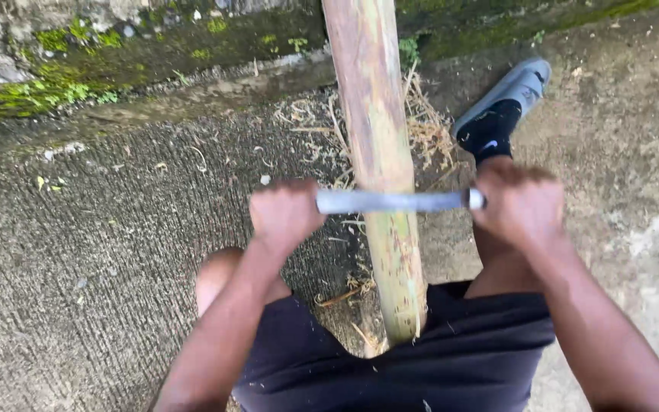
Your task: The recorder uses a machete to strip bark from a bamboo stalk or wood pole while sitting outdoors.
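A long bamboo pole (379,145), pale green and brown, runs from between my legs up and away toward a mossy wall. A flat metal blade (394,201) lies crosswise on top of the pole. My left hand (284,215) is shut on the blade's left end. My right hand (519,204) is shut on its right end, where a handle seems to sit. Both fists are level with each other, one on each side of the pole.
Dry shavings and fibres (421,126) lie on the rough concrete ground (101,259) around the pole. A mossy stone wall (78,53) runs along the top. My right foot in a grey slide sandal and black sock (501,107) rests right of the pole.
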